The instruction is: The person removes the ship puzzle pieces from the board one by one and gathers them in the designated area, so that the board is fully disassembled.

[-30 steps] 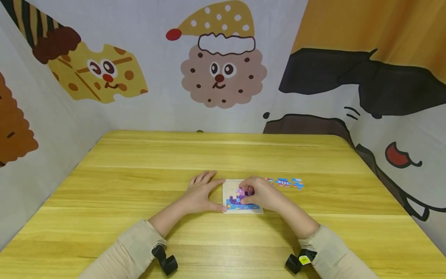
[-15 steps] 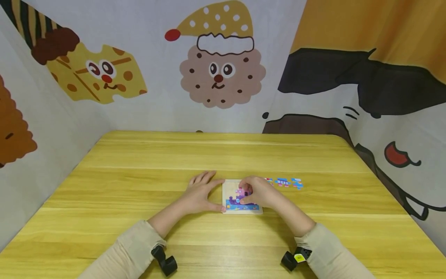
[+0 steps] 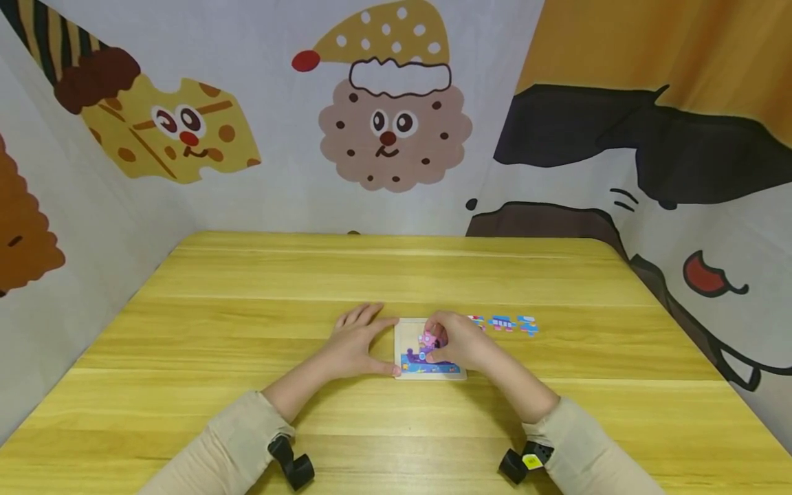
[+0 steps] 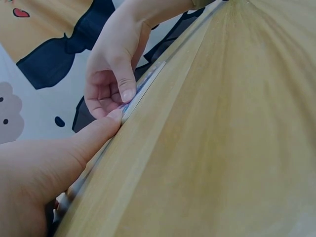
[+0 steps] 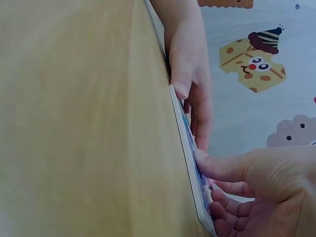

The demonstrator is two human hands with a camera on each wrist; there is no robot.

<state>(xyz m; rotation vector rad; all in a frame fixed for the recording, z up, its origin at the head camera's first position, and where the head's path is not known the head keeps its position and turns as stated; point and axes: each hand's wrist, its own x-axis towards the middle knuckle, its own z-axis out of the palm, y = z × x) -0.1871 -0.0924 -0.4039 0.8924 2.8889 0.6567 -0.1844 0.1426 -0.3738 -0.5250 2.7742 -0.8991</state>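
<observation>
A small square jigsaw board (image 3: 405, 333) with a pale frame lies on the table, its lower part filled with a purple ship over blue sea. My left hand (image 3: 354, 347) rests at its left side, thumb at the near corner and forefinger at the far corner, fingers spread. Over the right half, my right hand (image 3: 465, 344) has thumb and curled fingers around a pink and purple puzzle piece (image 3: 428, 339), mostly hidden by the fingers. In the right wrist view, the right thumb (image 5: 217, 167) presses down on the picture beside the board's edge.
Loose puzzle pieces lie in a row just right of the board: a blue one with a striped middle (image 3: 502, 323), a blue and white one (image 3: 528, 325), and a red and blue one (image 3: 476, 321) partly behind the right hand. A cartoon-printed cloth (image 3: 272, 199) hangs behind the wooden table (image 3: 260, 268).
My right wrist and forearm have shifted slightly left, with the fingers staying on the same spot of the puzzle. The left hand has kept its place at the board's edge.
</observation>
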